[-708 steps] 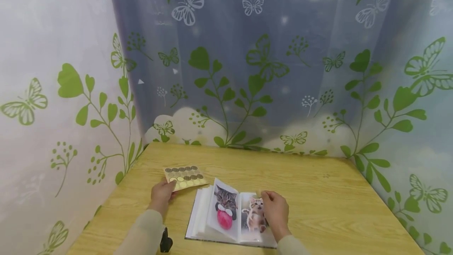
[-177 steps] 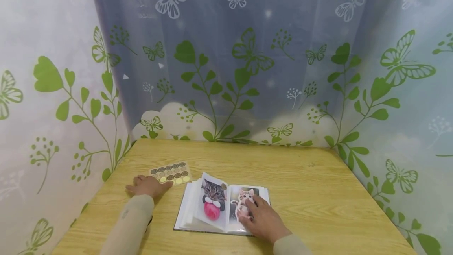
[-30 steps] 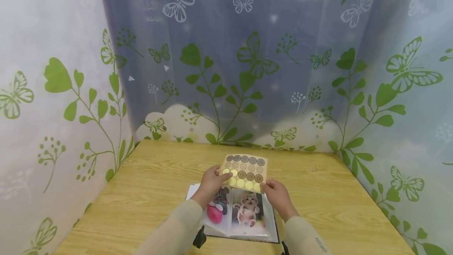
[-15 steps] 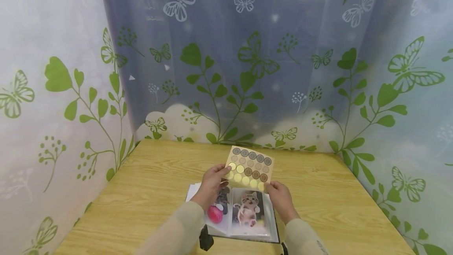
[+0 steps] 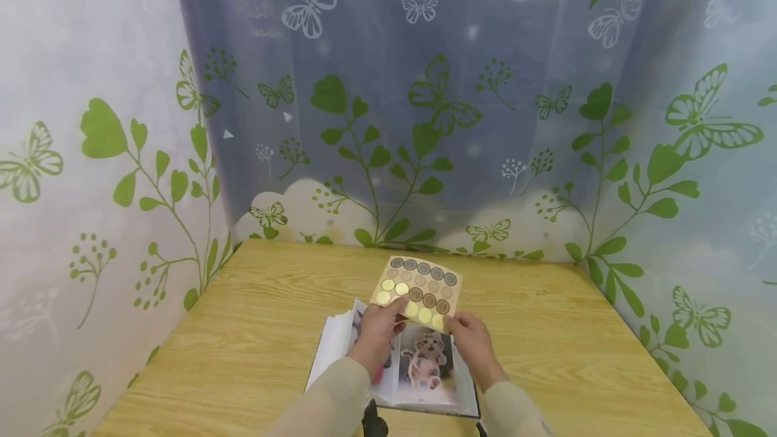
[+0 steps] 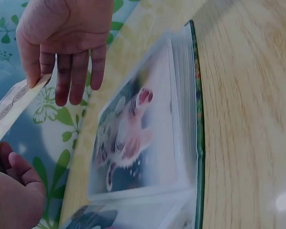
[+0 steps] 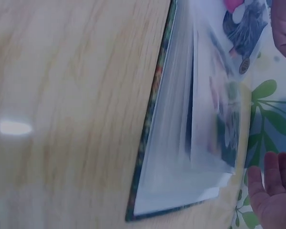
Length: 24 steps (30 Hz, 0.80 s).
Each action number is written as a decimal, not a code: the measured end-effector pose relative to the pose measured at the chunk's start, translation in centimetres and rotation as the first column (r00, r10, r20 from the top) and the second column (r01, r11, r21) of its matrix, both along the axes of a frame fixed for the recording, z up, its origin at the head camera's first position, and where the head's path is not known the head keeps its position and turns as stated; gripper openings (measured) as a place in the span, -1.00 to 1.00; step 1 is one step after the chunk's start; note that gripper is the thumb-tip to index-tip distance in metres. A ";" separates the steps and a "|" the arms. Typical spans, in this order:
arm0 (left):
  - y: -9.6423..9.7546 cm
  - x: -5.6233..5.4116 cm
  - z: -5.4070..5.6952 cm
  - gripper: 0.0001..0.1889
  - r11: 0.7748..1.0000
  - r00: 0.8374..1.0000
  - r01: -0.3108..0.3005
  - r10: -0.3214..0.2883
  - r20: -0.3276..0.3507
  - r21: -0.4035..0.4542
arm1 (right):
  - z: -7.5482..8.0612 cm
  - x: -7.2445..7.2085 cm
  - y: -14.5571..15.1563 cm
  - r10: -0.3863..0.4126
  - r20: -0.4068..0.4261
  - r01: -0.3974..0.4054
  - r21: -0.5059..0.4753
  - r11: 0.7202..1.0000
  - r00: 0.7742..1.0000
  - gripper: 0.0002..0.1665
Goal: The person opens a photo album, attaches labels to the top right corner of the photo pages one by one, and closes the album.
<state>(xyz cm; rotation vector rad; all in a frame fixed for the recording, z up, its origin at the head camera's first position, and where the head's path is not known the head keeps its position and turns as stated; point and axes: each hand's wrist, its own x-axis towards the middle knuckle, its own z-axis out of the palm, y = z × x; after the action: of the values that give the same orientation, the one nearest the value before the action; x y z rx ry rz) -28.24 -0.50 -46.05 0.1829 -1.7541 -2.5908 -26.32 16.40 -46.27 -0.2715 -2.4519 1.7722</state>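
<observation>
A sheet of round stickers, with rows of dark, pale and gold circles, is held up over the far edge of an open photo album. My left hand grips its lower left part, thumb on the front. The lower right corner is pinched by my right hand; its other fingers hang loose in the left wrist view. A kitten photo fills the album's right page. The left page is mostly behind my left hand; the right wrist view shows a round dark sticker on its cat photo.
The album lies on a wood-grain table. A curtain printed with leaves and butterflies closes off the back and both sides. A black strap piece shows beneath my left sleeve.
About six seconds ago the sheet lay on the table at left; now both hands hold it over the album. In the last second it rose, then dipped, and my left thumb shifted right along it.
</observation>
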 end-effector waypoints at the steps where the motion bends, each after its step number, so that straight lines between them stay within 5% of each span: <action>1: 0.2 0.1 0.0 -0.76 1.000 1.000 -0.010 0.010 0.013 0.002 | 0.0 0.1 -0.1 0.000 -0.002 0.000 -0.005 1.000 1.000 -0.71; 12: 1.0 1.2 -0.4 -0.78 0.998 0.996 -0.039 0.034 0.080 0.057 | -0.5 0.8 -0.1 -0.085 0.049 0.088 -0.061 0.994 0.995 -0.61; 17: 1.1 1.4 -0.6 -0.76 0.996 0.996 -0.058 0.053 0.078 0.061 | -0.8 1.3 -0.1 -0.121 -0.035 0.123 0.087 0.989 0.992 -0.51; 20: 1.1 1.4 -0.6 -0.75 0.995 0.994 -0.077 0.072 0.080 0.064 | -0.8 1.7 -0.3 -0.098 -0.192 0.155 0.309 0.938 0.976 -0.51; 24: 1.0 1.4 -0.5 -0.73 0.994 0.992 -0.080 0.073 0.101 0.070 | -0.1 1.8 -1.4 0.029 -0.405 0.209 0.530 0.822 0.914 -0.61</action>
<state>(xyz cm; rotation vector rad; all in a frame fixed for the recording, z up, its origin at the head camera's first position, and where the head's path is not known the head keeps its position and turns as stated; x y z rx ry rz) -26.79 0.53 -46.56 0.3777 -1.6446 -2.6366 -24.47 15.05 -46.40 0.0295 -2.4545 0.8677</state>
